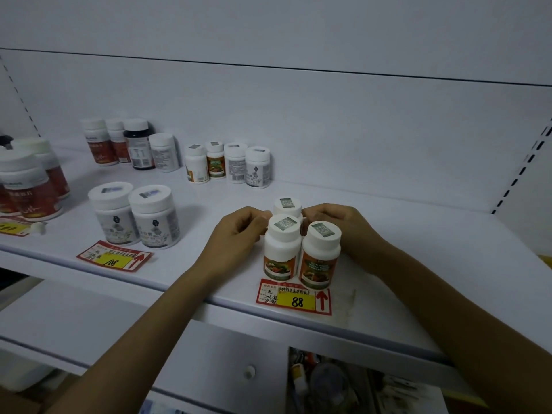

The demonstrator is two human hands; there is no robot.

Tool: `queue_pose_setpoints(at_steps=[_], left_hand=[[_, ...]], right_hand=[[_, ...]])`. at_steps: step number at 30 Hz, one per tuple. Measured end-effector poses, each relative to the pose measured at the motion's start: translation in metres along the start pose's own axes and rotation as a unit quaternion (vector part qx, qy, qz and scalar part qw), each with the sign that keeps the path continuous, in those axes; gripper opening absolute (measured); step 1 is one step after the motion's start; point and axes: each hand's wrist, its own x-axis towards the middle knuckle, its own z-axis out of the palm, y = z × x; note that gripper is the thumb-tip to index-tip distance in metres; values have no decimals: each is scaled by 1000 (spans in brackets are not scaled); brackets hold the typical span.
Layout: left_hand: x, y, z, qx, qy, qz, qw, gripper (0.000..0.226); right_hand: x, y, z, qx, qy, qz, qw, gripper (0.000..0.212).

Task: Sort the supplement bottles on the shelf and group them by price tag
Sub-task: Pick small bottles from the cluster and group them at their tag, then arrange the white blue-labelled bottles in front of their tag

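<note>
Three orange-label btls stand in a tight cluster at frame centre, just behind the 88 tag (294,297) near the front edge of the shelf (403,264). The left hand (239,231) & right hand (337,227) flank it, fingers curled in on the rear btl (287,205), pinching it from both sides as far as I can tell.

To do it well: seat the rear btl snug vs the front-left btl (282,249) & front-right btl (321,255), upright, w/o shoving the front pair fwd. They already overlap the tag & sit close to the edge.

Others:
- Two big white btls (134,216) stand behind the 108 tag (115,258), centre left.
- Four small btls (236,162) are at upper centre. One stray orange btl (215,161) prob belongs w/ the 88 group.
- Mixed btls (131,144) are at upper left.
- Reach to the strays looks open.
</note>
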Motion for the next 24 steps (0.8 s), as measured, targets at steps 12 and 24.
queue_pose_setpoints(at_steps=[12,24], left_hand=[[35,-2,-28,26,1,0,1000,21],[59,-29,-34,26,13,5,1000,24]], right_hand=[[107,-107,12,-340,-99,-44,934,30],[209,-76,53,-546,-89,-4,833,59]])
